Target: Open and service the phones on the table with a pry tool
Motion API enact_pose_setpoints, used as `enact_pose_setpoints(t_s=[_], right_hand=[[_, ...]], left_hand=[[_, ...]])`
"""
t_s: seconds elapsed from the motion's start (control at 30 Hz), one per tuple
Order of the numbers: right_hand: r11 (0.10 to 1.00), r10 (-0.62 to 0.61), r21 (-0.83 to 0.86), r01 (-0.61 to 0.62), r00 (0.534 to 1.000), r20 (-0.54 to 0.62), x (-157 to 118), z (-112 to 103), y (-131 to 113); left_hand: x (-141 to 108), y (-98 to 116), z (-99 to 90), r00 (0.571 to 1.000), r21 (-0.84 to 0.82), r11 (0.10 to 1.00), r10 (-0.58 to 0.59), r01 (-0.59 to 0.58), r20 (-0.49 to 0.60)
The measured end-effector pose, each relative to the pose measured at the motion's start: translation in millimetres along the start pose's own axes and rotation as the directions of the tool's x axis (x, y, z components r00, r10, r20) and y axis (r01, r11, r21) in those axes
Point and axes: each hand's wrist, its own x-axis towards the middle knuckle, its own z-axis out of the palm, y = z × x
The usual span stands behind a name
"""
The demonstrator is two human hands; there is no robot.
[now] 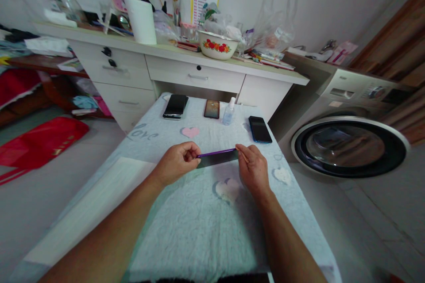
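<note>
A slim purple phone [217, 153], seen nearly edge-on, is held level above the cloth between my two hands. My left hand [181, 161] pinches its left end between thumb and fingers. At the other end, the thumb and fingertips of my right hand [253, 166] are closed on its right edge. A dark area shows just below the purple edge. Beyond my hands stand a clear spray bottle [228, 114] with a white cap and a small brown phone-like slab [211, 109]. A black phone [260, 129] with a blue edge lies to the right.
Dark phones [175, 106] are stacked at the far left of the cloth-covered table [199, 230]. A long white strip [96, 208] lies along the left side. Behind is a white drawer desk [195, 70] bearing a flowered bowl [217, 46]. A washing machine [358, 97] stands right.
</note>
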Motion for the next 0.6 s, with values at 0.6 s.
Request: enact_pose_setpoints(t_s=[0.6], right_hand=[[0.981, 0.150, 0.135, -0.138, 0.985, -0.088, 1.2, 6.5, 6.6]], left_hand=[[2.0, -3.3, -3.2, 0.992, 0.087, 0.993, 0.083, -0.075, -0.097]])
